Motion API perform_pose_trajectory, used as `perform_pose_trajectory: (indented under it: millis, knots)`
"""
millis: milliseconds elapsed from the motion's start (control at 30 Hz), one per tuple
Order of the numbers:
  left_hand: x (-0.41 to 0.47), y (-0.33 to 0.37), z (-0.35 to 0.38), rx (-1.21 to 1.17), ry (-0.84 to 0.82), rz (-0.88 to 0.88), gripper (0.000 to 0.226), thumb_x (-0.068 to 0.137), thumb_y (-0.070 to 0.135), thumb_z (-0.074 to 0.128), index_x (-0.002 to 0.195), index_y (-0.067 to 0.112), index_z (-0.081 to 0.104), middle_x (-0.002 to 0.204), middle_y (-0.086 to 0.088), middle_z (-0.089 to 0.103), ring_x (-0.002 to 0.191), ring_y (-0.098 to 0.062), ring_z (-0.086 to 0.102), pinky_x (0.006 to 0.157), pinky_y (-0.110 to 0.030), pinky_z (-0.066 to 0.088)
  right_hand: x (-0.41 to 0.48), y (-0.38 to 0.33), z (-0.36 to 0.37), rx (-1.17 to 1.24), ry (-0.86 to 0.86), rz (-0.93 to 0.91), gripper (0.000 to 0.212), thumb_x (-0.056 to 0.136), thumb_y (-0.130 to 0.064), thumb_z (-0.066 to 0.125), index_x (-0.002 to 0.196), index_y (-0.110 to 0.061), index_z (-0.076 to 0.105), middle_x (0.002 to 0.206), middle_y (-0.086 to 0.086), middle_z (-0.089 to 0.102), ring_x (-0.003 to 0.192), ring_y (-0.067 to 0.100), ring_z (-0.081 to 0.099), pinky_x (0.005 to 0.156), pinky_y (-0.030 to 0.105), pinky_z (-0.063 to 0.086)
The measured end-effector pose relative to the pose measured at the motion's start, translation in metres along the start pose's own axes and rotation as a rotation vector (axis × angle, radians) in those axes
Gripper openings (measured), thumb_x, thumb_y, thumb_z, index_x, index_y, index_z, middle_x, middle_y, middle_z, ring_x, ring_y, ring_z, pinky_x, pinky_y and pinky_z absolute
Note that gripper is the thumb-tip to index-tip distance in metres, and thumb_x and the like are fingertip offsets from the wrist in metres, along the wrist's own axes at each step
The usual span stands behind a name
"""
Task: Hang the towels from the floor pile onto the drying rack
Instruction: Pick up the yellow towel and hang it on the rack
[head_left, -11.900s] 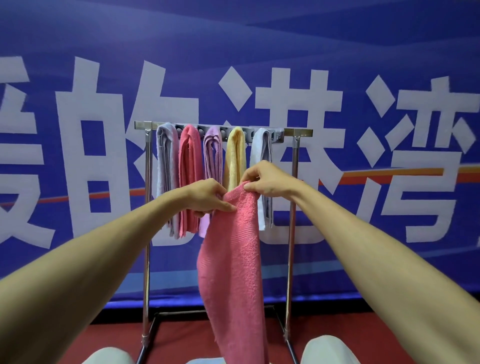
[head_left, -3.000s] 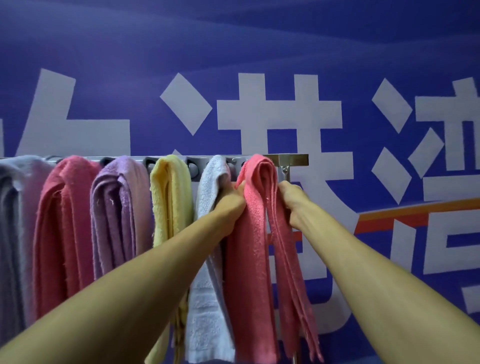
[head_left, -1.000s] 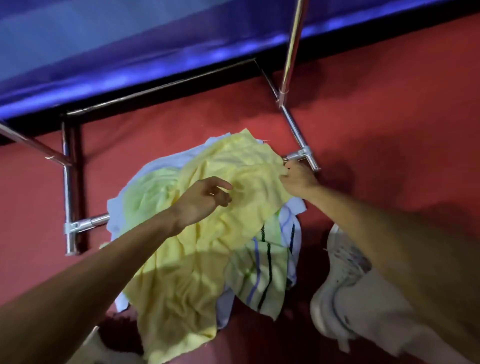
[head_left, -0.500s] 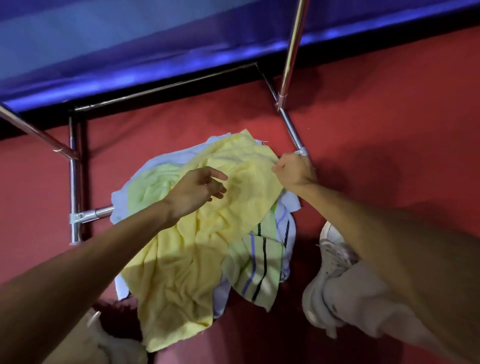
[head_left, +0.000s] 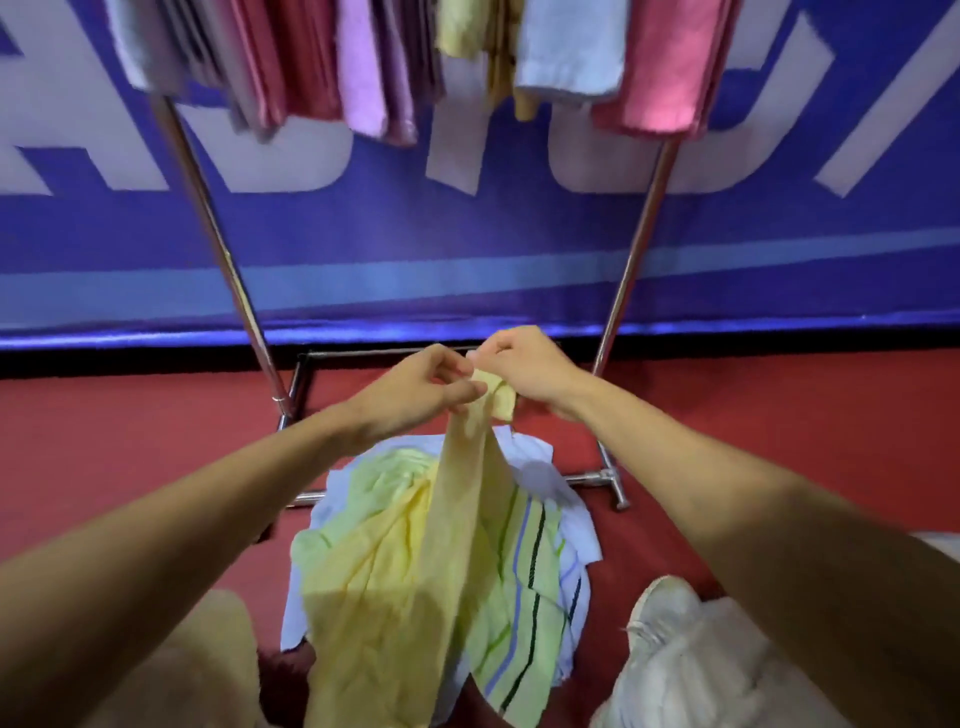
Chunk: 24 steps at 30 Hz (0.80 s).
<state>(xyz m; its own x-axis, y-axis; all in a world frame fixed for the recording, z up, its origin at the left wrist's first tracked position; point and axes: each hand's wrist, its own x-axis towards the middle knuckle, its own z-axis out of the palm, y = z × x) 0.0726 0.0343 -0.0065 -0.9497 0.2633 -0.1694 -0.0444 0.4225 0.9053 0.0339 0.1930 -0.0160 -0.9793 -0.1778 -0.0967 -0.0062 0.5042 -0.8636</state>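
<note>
Yellow towel (head_left: 457, 525), pinched in my fingers (head_left: 457, 395): soft matt cloth, crumpled.
Striped towel (head_left: 524, 587), below my fingers: matt cloth, creased.
Rack poles (head_left: 631, 260), either side of my fingers: polished metal, glossy.
Floor (head_left: 779, 415), beneath my fingers: red, matt, smooth.
Banner (head_left: 467, 234), beyond my fingers: blue sheet, sheen along its lower edge.

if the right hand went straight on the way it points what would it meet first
Likely the left hand, just across the yellow towel corner it and the right hand pinch; depth unclear.
</note>
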Motion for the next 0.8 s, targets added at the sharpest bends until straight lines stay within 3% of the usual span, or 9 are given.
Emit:
perform_pose_trajectory:
  millis: [100,167,267,367,467,600,700,800]
  knots:
    - [-0.020,0.025,-0.010,-0.109,0.122,0.102,0.021,0.086,0.013,0.069,0.096,0.014,0.051,0.080,-0.002,0.064,0.077,-0.018,0.063,0.088,-0.042,0.051,-0.012,-0.051,-0.008,0.068,-0.007,-0.067,0.018,0.090,-0.020,0.067,0.077,-0.008,0.065,0.063,0.003,0.052,0.056,0.012,0.043,0.050,0.024,0.032]
    - [-0.032,0.033,-0.017,-0.069,0.233,0.168,0.023,0.084,0.015,0.072,0.095,0.013,0.052,0.077,0.001,0.064,0.071,-0.012,0.060,0.076,-0.032,0.050,-0.020,-0.072,-0.009,0.188,-0.004,-0.076,0.018,0.090,-0.019,0.067,0.075,-0.008,0.064,0.061,0.006,0.054,0.047,0.010,0.045,0.042,0.020,0.032]
    - [-0.046,0.035,-0.023,0.023,0.377,0.222,0.023,0.081,0.021,0.076,0.090,0.017,0.055,0.078,0.002,0.063,0.063,-0.003,0.055,0.059,-0.014,0.041,-0.030,-0.089,0.002,0.331,0.022,-0.093,0.019,0.087,-0.019,0.071,0.073,-0.011,0.062,0.063,0.004,0.060,0.047,0.008,0.052,0.043,0.020,0.037]
    - [-0.050,0.036,-0.028,0.095,0.489,0.246,0.019,0.083,0.021,0.074,0.089,0.012,0.058,0.078,0.001,0.066,0.074,-0.014,0.064,0.070,-0.029,0.051,-0.029,-0.099,0.014,0.368,0.082,-0.099,0.021,0.083,-0.021,0.075,0.071,-0.014,0.060,0.061,0.001,0.060,0.049,0.007,0.054,0.045,0.020,0.040]
    - [-0.050,0.041,-0.034,-0.052,0.497,0.245,0.014,0.089,0.018,0.067,0.089,0.005,0.063,0.084,-0.013,0.071,0.079,-0.028,0.069,0.075,-0.041,0.055,-0.029,-0.107,0.014,0.409,0.079,-0.119,0.019,0.085,-0.025,0.073,0.074,-0.015,0.061,0.065,0.002,0.061,0.058,0.013,0.055,0.049,0.024,0.040]
    - [-0.054,0.044,-0.035,-0.230,0.504,0.205,0.026,0.094,0.023,0.060,0.083,-0.001,0.065,0.082,-0.020,0.071,0.069,-0.026,0.064,0.071,-0.046,0.054,-0.039,-0.108,0.008,0.438,-0.012,-0.186,0.015,0.086,-0.025,0.072,0.092,-0.013,0.064,0.079,0.002,0.069,0.067,0.012,0.063,0.067,0.028,0.053]
    - [-0.060,0.045,-0.030,-0.287,0.486,0.175,0.028,0.094,0.022,0.061,0.082,-0.003,0.066,0.075,-0.016,0.070,0.067,-0.023,0.063,0.069,-0.037,0.050,-0.049,-0.101,0.004,0.328,-0.043,-0.289,0.024,0.082,-0.020,0.076,0.100,-0.011,0.063,0.087,0.006,0.068,0.075,0.011,0.064,0.075,0.025,0.053]
    - [-0.068,0.044,-0.028,-0.295,0.422,0.160,0.021,0.093,0.015,0.061,0.076,0.005,0.067,0.069,-0.010,0.065,0.063,-0.017,0.059,0.067,-0.032,0.050,-0.059,-0.094,-0.001,0.183,-0.006,-0.384,0.014,0.079,-0.009,0.077,0.088,-0.012,0.067,0.082,0.002,0.069,0.073,0.007,0.062,0.073,0.021,0.052]
